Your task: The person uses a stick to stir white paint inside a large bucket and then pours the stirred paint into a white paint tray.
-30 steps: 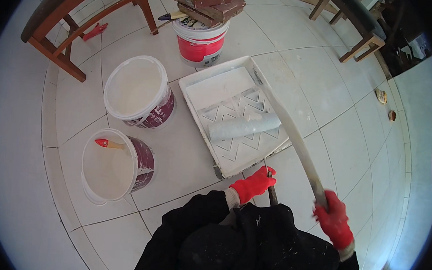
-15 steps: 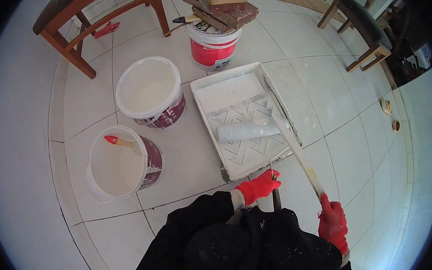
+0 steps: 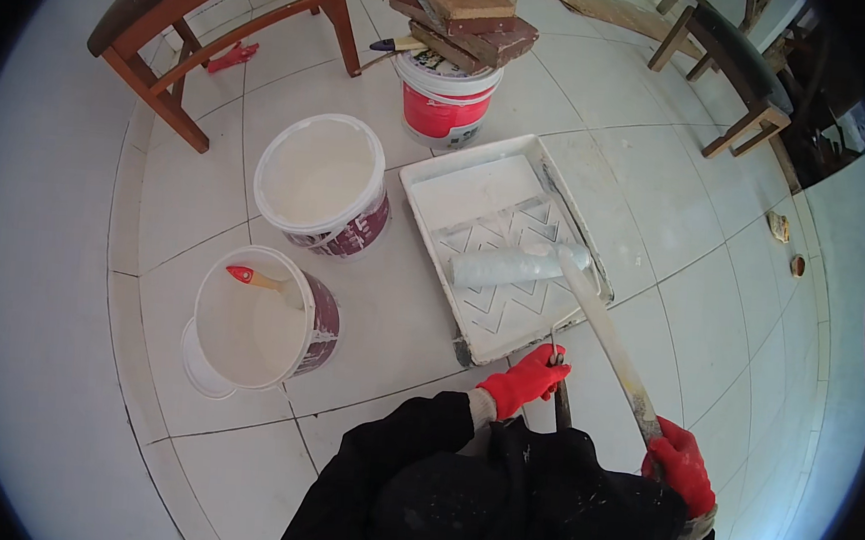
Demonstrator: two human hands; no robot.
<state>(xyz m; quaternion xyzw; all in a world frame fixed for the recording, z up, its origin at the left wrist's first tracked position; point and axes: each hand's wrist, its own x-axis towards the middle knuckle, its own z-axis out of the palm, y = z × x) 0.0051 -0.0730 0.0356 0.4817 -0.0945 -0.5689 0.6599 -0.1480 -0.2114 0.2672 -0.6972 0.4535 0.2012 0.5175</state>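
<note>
A paint roller (image 3: 503,267), coated in white paint, lies across the ridged part of a white paint tray (image 3: 492,346). In its red glove, my left hand (image 3: 527,379) is closed around the roller's handle (image 3: 562,408), just beyond the tray's near edge. My right hand (image 3: 682,462), also gloved in red, grips the lower end of a long, flat, paint-stained stick (image 3: 610,345). The stick slants up and left over the tray edge, and its far end meets the roller near the right end. White paint covers the far part of the tray.
Left of the tray stand two open buckets of white paint: one bucket (image 3: 363,227) farther off, another (image 3: 320,327) nearer, holding a paintbrush (image 3: 263,280). Beyond, boards (image 3: 470,24) and a brush (image 3: 396,44) rest on a red-and-white bucket (image 3: 445,115). Chairs (image 3: 202,58) stand behind on the tiles.
The whole view has shifted slightly, moving the scene rightward. More of the stick shows above my right hand, which is lower. My left hand keeps its hold on the roller handle.
</note>
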